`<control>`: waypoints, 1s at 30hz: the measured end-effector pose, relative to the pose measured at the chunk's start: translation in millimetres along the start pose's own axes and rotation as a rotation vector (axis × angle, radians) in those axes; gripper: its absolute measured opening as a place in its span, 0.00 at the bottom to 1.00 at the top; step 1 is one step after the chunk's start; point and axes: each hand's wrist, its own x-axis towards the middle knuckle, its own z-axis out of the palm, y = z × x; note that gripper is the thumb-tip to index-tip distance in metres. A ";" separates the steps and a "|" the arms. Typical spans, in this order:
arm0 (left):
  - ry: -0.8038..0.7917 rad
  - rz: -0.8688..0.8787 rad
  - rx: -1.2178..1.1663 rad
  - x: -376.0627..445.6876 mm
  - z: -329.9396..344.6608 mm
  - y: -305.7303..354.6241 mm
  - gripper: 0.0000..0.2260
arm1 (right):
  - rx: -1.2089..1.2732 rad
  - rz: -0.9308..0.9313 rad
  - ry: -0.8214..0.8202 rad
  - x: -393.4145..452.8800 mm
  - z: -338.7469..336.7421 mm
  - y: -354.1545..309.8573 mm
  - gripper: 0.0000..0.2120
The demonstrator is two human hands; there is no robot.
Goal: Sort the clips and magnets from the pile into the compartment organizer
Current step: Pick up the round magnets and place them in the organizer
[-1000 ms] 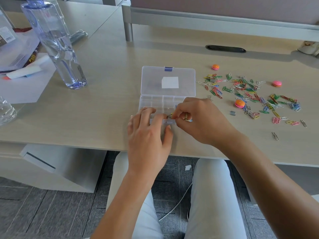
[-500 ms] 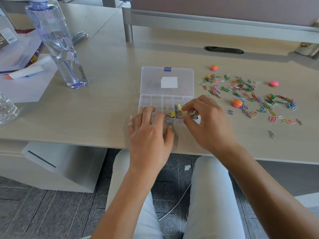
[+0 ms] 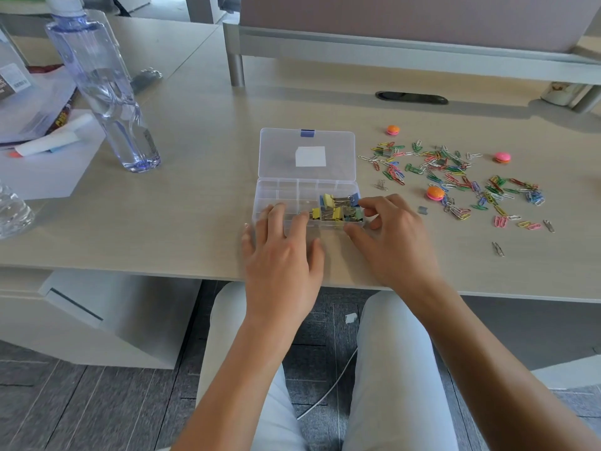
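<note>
On the table (image 3: 195, 203), left hand (image 3: 283, 255) lay flat on organizer (image 3: 276, 190), fingers straight; right hand (image 3: 390, 236), loosely curled, held nothing beside binder clips (image 3: 338, 206); pile (image 3: 455, 180) sat rt; prob. best take few clips/trip.

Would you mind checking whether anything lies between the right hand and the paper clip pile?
Nothing visible blocks it: bare desk separates the right hand from the paper clip pile, except one small grey clip.
</note>
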 end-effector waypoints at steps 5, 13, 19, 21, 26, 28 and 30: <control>0.010 -0.004 -0.063 0.1 -0.6 3.1 0.24 | 0.056 0.022 -0.016 -0.4 -4.4 0.1 0.21; 0.085 0.077 -0.238 -0.6 4.5 43.8 0.19 | 0.124 0.107 0.031 -17.6 -36.9 38.1 0.13; 0.016 0.170 -0.288 7.6 22.3 103.0 0.19 | 0.044 0.185 0.113 -30.0 -80.9 87.5 0.08; -0.039 0.194 -0.290 14.5 29.8 122.3 0.19 | 0.031 0.217 0.142 -31.4 -93.3 102.8 0.08; -0.173 0.216 -0.184 47.3 48.4 163.1 0.21 | 0.022 0.247 0.217 -22.0 -115.6 136.8 0.07; -0.211 0.198 -0.115 64.2 56.7 175.2 0.19 | 0.027 0.251 0.228 -11.3 -121.8 149.1 0.05; -0.231 0.178 -0.054 80.3 64.5 184.3 0.16 | 0.031 0.249 0.221 4.2 -127.1 161.5 0.06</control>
